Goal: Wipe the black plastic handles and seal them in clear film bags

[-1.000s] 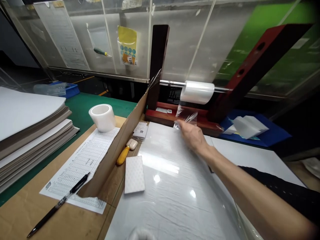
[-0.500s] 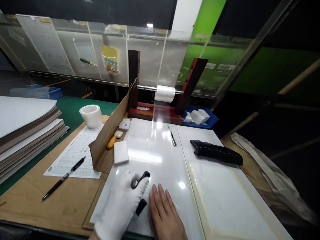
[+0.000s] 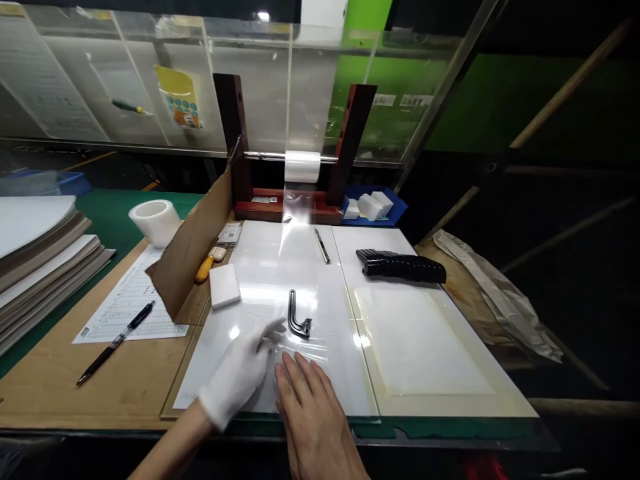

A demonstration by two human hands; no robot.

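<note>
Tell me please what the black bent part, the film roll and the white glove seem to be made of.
Black bent part: glossy plastic or painted metal; highlights fit both. Film roll: shiny plastic, probably; its hanging strip is see-through. White glove: likely matte fabric, without shine.

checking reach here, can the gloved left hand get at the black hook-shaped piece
Probably yes: the black hook-shaped piece lies close to the left hand, nothing visible stands between them, and the right hand is nearer the body.
</note>
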